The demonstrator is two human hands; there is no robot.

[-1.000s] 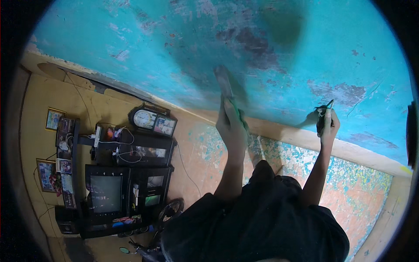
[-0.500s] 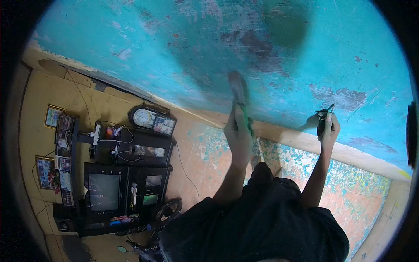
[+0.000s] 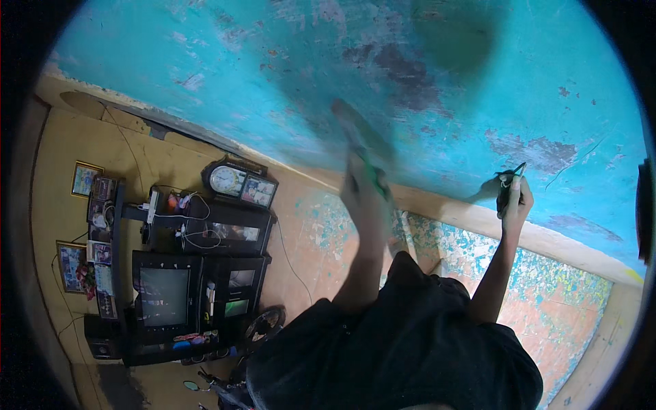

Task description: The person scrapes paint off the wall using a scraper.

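Reaching overhead, the left hand [image 3: 365, 195] is closed around a green-handled scraper [image 3: 362, 140], blurred, its blade flat against the peeling turquoise ceiling [image 3: 273, 82]. The right hand [image 3: 514, 198] grips a small dark tool [image 3: 509, 184] near the ceiling's cream edge beam [image 3: 567, 242].

Ceiling [image 3: 225, 75] turquoise, brown patches; tool [image 3: 365, 147] green (blurred); wall [image 3: 137, 154] yellow; shelf unit [image 3: 198, 239] black.

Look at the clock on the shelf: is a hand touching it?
No. The clock stands alone on the dark shelf, while both hands are raised at the turquoise ceiling.
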